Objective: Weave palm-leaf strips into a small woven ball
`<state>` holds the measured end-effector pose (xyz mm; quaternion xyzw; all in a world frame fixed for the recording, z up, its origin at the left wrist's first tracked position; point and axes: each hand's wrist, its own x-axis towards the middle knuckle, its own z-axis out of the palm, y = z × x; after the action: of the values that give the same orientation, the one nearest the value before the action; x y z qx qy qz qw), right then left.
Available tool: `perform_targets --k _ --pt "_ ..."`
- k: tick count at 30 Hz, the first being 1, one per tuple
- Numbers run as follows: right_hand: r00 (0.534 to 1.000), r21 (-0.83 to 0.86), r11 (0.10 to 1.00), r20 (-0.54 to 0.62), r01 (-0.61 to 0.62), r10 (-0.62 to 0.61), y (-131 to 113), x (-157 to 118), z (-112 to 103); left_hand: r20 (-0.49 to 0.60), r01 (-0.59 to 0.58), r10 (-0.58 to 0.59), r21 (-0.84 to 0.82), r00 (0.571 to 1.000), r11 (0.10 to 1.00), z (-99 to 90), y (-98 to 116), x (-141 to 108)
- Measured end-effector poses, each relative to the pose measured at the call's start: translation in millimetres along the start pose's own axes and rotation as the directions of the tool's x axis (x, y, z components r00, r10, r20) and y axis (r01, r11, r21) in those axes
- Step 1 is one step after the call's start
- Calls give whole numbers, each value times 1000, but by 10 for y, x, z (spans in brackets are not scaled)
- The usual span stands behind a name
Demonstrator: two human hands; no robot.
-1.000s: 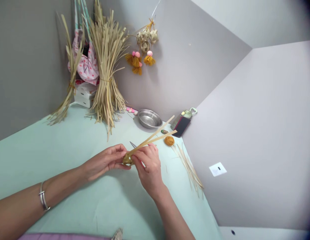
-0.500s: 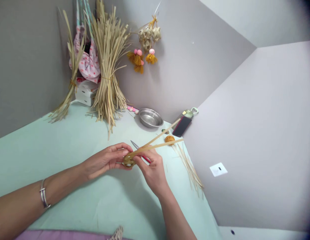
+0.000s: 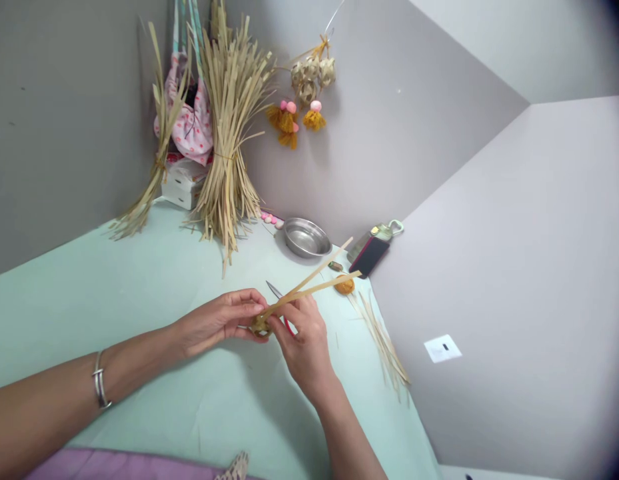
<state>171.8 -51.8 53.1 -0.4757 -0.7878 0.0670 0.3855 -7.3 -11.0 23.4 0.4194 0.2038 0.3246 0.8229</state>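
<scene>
My left hand and my right hand meet over the pale green table. Between their fingertips sits a small woven knot of dried leaf, pinched from both sides. Two long leaf strips run from the knot up and to the right, ending free in the air. A silver bracelet circles my left wrist. Scissors with a red handle lie on the table just behind my hands, mostly hidden by them.
Two tied bundles of dried leaf lean in the back corner beside a pink bag and a white box. A steel bowl, a phone, a yellow thread ball and loose strips lie right. Woven ornaments hang above.
The view has shifted a little, so everything sits slightly further right. My hands stay on the knot; the free strip ends have swung slightly, and my right fingers have shifted on the strips.
</scene>
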Motion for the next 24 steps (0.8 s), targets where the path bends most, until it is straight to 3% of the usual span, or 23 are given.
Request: perform_targets --k 6,10,15,24 --pt "984 65 988 123 -138 129 -10 -4 6 -8 26 -26 19 1000 999 -10 -32 -7" --pt "970 147 964 131 -223 205 17 1 24 -9 23 -23 5 1000 1000 -10 -25 -2" --pt "989 214 966 13 -145 145 29 23 -59 -5 -7 6 -14 1000 1000 -5 10 19" --pt "1000 -9 1000 -8 -4 4 35 -8 -15 -12 2 -2 -3 1000 1000 1 3 15"
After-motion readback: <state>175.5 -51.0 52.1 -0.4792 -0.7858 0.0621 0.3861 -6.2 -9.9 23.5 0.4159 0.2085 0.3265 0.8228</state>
